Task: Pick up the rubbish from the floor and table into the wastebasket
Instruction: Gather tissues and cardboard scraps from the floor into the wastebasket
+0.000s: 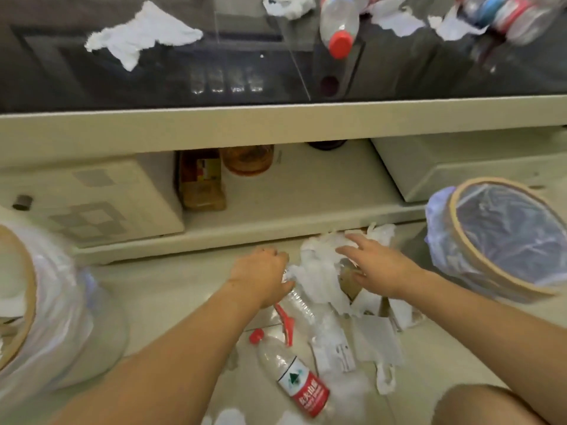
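Observation:
On the floor lies a pile of white crumpled tissue (pixel 319 271) with a clear crushed bottle (pixel 302 306) under it. My left hand (pixel 260 276) has its fingers curled round the upper end of that bottle, at the tissue's left edge. My right hand (pixel 376 268) rests on the pile's right side with straight, spread fingers. A second bottle with a red cap and red label (pixel 294 372) lies nearer to me. A lined wastebasket (pixel 454 240) stands at the right and another one (pixel 29 289) at the left. On the dark glass table lie tissues (pixel 144 35) and bottles (pixel 337 23).
Flat paper scraps (pixel 377 338) lie right of the bottles. The low table's cream shelf (pixel 291 210) holds a drawer unit (pixel 92 204), a brown box (pixel 202 179) and a jar (pixel 248 157). More bottles (pixel 506 13) lie at the table's far right. My knee (pixel 484 406) shows at bottom right.

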